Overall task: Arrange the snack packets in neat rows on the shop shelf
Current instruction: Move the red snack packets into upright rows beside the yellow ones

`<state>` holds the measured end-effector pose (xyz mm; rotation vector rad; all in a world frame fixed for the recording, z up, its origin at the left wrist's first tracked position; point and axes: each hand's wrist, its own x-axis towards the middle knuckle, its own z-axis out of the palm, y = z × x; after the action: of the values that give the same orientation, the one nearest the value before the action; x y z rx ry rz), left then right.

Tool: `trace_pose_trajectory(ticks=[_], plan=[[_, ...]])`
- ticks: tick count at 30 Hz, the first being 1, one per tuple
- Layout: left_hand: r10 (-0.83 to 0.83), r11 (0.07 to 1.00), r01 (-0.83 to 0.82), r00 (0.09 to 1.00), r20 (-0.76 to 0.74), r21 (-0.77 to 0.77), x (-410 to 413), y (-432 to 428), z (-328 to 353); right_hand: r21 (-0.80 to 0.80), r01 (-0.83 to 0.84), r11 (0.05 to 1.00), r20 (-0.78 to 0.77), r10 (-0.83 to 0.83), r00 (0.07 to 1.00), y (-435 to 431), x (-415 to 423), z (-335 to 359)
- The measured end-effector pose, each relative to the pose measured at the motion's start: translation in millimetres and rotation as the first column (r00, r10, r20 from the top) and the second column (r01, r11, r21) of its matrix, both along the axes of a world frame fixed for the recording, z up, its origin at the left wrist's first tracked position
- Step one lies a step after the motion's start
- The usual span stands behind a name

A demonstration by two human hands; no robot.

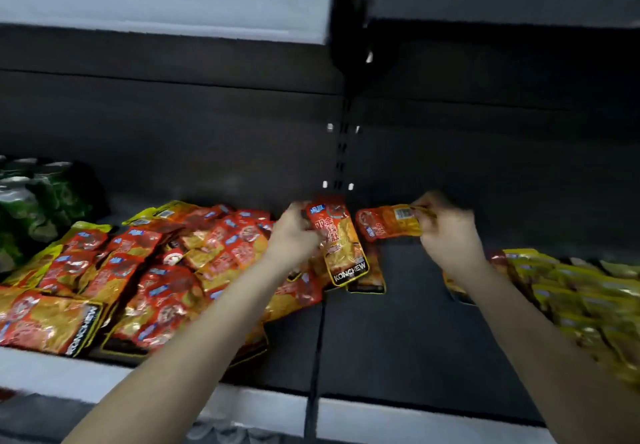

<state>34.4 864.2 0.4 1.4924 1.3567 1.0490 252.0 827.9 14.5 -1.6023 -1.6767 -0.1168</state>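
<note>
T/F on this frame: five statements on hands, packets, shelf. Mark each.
1. Each hand holds a packet. True: the left hand grips the KONCHEW packet, and the right hand pinches the sideways packet.
2. The KONCHEW packet's brand end points down, towards the person. True.
3. The red-orange packets on the left lie in neat rows. False: the red-orange heap is jumbled and overlapping.
4. Green packets sit at the right end. False: the green packets are far left, and the yellow packets are on the right.
5. Packets cover the shelf between the two forearms. False: bare dark shelf shows there.
</note>
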Motion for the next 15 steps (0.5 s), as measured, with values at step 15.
trace_pose_trajectory(ticks=[15], plan=[[-0.305,0.952,0.294,0.906,-0.293,-0.082,203.4,19.7,-31.4,-0.420,0.353,0.836,0.485,-0.123,0.866,-82.7,130.4,-52.9]])
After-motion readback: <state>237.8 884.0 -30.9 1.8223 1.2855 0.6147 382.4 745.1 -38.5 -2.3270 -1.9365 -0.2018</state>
